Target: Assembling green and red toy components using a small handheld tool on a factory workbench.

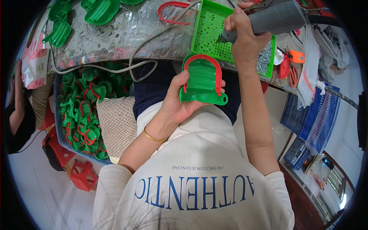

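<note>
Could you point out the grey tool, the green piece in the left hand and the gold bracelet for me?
Grey tool (279, 17): head view, middle of its body.
Green piece (202, 77): head view, middle of its ridged surface.
Gold bracelet (152, 138): head view, lower curve of its band.

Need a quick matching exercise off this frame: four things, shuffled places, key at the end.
Things:
1. Grey power tool
2. Green piece with a red arch
3. Red stool at lower left
4. Perforated green tray

Places:
A. Standing on the floor
B. Held in the left hand
C. Resting on the table
D. Gripped in the right hand

Pairs: 1-D, 2-B, 3-A, 4-C
</note>
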Tool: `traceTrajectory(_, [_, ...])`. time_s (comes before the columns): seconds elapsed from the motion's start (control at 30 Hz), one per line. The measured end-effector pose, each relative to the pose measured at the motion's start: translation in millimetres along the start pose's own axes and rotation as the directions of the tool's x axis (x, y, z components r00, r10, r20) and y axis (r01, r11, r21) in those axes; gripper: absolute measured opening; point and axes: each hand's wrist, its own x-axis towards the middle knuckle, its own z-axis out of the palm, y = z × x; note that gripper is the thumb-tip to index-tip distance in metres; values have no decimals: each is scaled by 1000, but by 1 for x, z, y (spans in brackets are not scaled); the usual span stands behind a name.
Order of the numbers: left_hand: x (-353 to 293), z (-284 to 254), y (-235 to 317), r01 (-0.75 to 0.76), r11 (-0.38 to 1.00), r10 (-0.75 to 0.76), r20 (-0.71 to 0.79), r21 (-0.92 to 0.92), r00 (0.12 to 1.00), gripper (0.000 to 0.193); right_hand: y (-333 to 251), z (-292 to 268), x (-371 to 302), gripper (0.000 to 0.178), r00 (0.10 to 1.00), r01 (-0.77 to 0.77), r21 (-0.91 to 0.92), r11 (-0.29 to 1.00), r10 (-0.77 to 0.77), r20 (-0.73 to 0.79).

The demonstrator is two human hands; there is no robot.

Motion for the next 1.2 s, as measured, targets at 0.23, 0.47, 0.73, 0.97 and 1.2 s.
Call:
traceTrajectory(0.23, [0,-7,1,-25,999,27,60,-25,998,69,-5,6,-3,17,983,-140,-429,892,72,-171])
traceTrajectory(0.47, [0,-3,2,-73,996,73,5,48,997,81,5,-1,-2,16,994,-64,-79,995,56,-98])
traceTrajectory(0.73, [0,5,5,-140,985,141,-1,101,990,73,-71,28,6,18,990,-139,-218,966,142,-1])
traceTrajectory(0.97, [-2,13,3,-222,964,233,-65,143,970,66,-88,48,-23,25,941,-253,-228,940,294,168])
traceTrajectory(1.2, [-5,15,2,-212,961,226,-63,178,972,65,-81,43,-29,23,952,-255,-244,936,288,107])
